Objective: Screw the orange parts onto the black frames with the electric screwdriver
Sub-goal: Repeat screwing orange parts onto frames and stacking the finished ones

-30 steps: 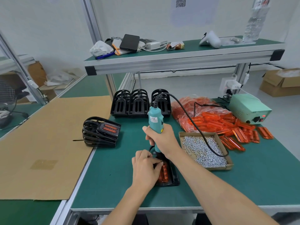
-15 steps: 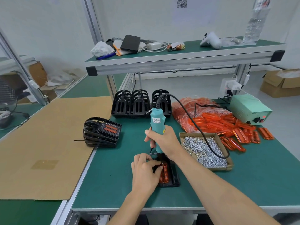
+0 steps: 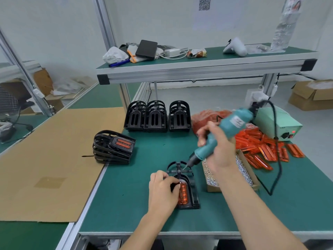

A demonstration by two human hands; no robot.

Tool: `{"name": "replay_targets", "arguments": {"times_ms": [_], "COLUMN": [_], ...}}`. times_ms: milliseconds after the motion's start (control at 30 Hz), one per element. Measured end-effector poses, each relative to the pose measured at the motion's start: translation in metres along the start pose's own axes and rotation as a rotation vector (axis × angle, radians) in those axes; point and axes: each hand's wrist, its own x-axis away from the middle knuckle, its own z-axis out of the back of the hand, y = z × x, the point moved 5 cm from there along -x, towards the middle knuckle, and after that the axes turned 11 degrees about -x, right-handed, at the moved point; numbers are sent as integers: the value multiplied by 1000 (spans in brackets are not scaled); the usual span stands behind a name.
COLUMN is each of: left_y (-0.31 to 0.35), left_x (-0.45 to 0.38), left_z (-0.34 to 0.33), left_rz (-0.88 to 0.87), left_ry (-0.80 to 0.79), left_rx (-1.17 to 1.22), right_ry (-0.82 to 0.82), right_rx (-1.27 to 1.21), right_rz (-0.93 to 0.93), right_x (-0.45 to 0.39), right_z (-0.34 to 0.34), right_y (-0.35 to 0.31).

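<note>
Only "LED" reads on the power box [image 3: 277,123]; hands grip screwdriver [image 3: 225,130] and pinch screw [image 3: 179,182].

On the upper shelf [image 3: 198,64] lay a black case [image 3: 146,49], a white charger [image 3: 172,52] (cable attached) and a white controller [image 3: 235,46]; cardboard sheet [image 3: 45,159] lay below-left.

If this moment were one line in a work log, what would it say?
right hand: grips electric screwdriver, tilted, bit off frame | left hand: pinches screw at orange part in black frame
</note>
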Motion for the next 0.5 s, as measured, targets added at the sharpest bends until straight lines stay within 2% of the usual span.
{"name": "replay_targets", "arguments": {"times_ms": [133, 233, 400, 500], "left_y": [1, 3, 11, 37], "left_x": [-4, -12, -23, -34], "left_z": [-5, -9, -7, -1], "left_rz": [31, 33, 39, -83], "left_ry": [-22, -23, 20, 16], "left_rx": [73, 78, 31, 81], "right_ry": [325, 486, 589, 595], "right_rx": [-300, -348, -419, -420], "right_rz": [-31, -7, -16, -24], "right_x": [37, 70, 102, 107], "right_z": [73, 124, 160, 163], "right_y": [-11, -12, -8, -6]}}
